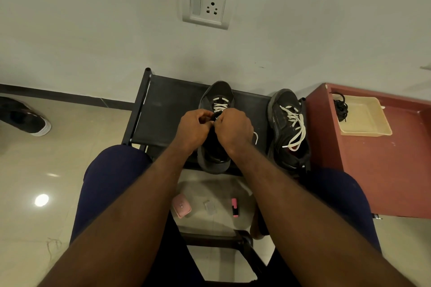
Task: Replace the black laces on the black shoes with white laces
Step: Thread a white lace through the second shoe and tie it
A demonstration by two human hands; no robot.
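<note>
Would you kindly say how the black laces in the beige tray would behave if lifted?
The black laces lie in a loose tangle, so they would probably droop and partly unravel. Being thin cord, they are likely very light and unlikely to roll.

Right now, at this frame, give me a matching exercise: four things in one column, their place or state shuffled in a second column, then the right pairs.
Things
1. middle black sports shoe
2. right-end black sports shoe
3. bundle of black laces
4. pink highlighter pen

Place or state
A. on the tiled floor
B. white lace threaded, ends loose
C. in the beige plastic tray
D. pinched at its lacing by the left hand and right hand

Pairs: 1-D, 2-B, 3-C, 4-A
</note>
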